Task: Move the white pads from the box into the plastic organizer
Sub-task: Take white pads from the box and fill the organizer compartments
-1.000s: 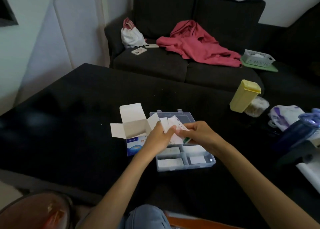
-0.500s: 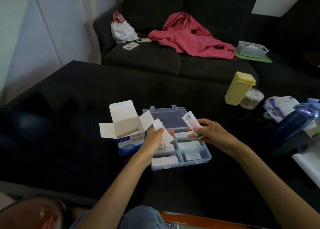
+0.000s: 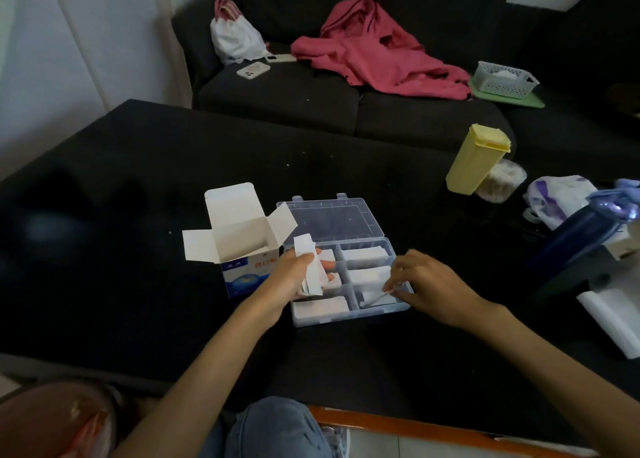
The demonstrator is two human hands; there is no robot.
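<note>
left hand (image 3: 294, 274) grips a stack of white pads (image 3: 310, 270) above the plastic organizer (image 3: 346, 315); right hand (image 3: 426, 284) pinches one pad into its near-right compartment. other compartments hold pads. open box (image 3: 239, 246) beside it.

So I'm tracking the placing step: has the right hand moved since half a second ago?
Yes. The right hand has come down from above the organizer to its near right compartment, lowering a pad in.
</note>
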